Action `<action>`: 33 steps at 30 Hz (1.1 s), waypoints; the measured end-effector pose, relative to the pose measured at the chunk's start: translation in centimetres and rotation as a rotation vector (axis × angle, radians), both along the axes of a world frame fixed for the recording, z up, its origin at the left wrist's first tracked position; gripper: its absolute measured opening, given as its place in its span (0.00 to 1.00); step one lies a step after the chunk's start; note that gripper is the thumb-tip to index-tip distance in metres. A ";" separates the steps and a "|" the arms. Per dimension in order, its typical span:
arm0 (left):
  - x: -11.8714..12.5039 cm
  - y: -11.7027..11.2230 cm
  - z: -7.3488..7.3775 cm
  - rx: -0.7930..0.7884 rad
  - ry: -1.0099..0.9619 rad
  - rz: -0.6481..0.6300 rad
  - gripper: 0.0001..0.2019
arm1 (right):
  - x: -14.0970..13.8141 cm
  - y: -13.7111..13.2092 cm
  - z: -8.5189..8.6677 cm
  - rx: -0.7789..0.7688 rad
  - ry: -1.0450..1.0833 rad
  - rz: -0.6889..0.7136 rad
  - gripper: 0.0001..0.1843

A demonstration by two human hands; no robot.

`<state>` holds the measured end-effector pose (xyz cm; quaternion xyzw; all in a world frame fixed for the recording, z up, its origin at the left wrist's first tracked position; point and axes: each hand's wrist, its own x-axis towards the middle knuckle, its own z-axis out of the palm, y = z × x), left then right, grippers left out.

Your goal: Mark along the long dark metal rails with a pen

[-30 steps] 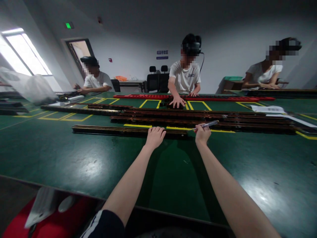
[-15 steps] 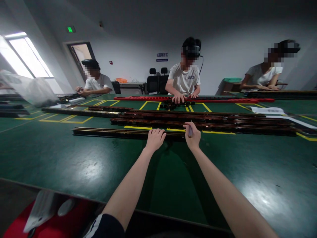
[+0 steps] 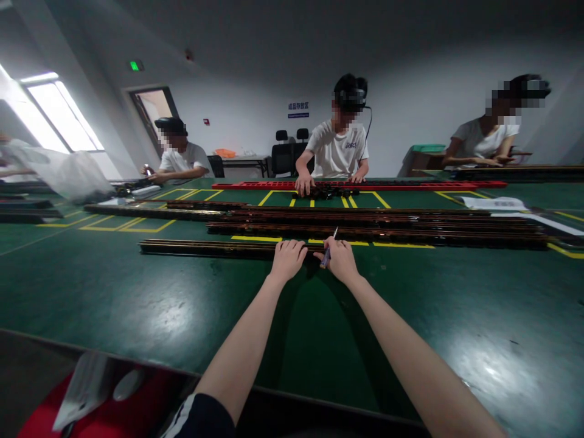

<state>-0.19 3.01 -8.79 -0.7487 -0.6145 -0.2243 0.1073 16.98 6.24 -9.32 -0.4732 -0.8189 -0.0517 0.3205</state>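
Well left of the left hand (image 3: pixel 288 260), one plastic bag (image 3: pixel 86 176) sits on the table (image 3: pixel 109 286). One single rail (image 3: pixel 205 247) runs leftward from under that hand, its left end lying free with bare green in front. The left hand lies where it did a second ago, fingers bent over the rail's top; how firmly it grips, I cannot tell. Just to its right, the right hand (image 3: pixel 343 261) has come in from farther right, fingers closed around one screwdriver (image 3: pixel 325 259); the tip, aimed left toward the rail a second ago, now points up and away. The right hand hides the rail's right end. Beyond both hands lies one pile of rails (image 3: pixel 410 228), too packed to count, stretching farther right. Nearer than both hands, bare table opens to the near edge.
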 end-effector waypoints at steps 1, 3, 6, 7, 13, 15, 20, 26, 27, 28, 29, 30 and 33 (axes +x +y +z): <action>0.0 0.0 0.0 -0.002 -0.004 -0.002 0.18 | 0.0 0.0 0.0 0.013 -0.036 -0.011 0.11; 0.0 0.0 -0.1 -0.008 -0.011 -0.005 0.18 | 0.0 -0.1 -0.1 0.044 -0.093 -0.028 0.11; 0.0 0.0 0.0 -0.013 -0.019 -0.006 0.19 | -0.1 -0.2 -0.1 0.063 -0.128 -0.051 0.09; 0.0 -0.1 0.0 -0.010 -0.019 -0.004 0.19 | -0.1 -0.3 -0.1 0.063 -0.128 -0.056 0.08; -0.1 0.0 -0.1 0.017 -0.009 0.011 0.18 | -0.3 -0.5 0.0 0.043 -0.085 -0.051 0.06; -0.1 0.1 -0.1 0.027 -0.020 0.022 0.18 | -0.6 -0.6 0.1 0.041 -0.077 -0.090 0.06; -0.1 0.1 -0.1 0.029 -0.063 0.054 0.19 | -1.2 -1.0 0.3 0.051 -0.068 -0.184 0.08; 0.0 0.1 -0.3 0.071 -0.070 0.116 0.18 | -0.5 -0.4 -0.2 0.067 -0.001 -0.235 0.14; -0.1 0.1 -0.4 0.074 -0.075 0.129 0.18 | -0.2 -0.2 -0.4 0.067 0.012 -0.239 0.15; -0.1 0.1 -0.4 0.074 -0.080 0.139 0.19 | 0.0 0.1 -0.6 0.070 0.024 -0.244 0.16; -0.1 0.1 -0.4 0.071 -0.085 0.146 0.19 | 0.2 0.3 -0.7 0.075 0.036 -0.246 0.16; -0.1 0.2 -0.5 0.065 -0.087 0.149 0.20 | 0.5 0.4 -0.8 0.078 0.047 -0.242 0.17; -0.2 0.2 -0.5 0.035 -0.089 0.149 0.21 | 1.1 0.7 -1.0 0.069 0.083 -0.187 0.17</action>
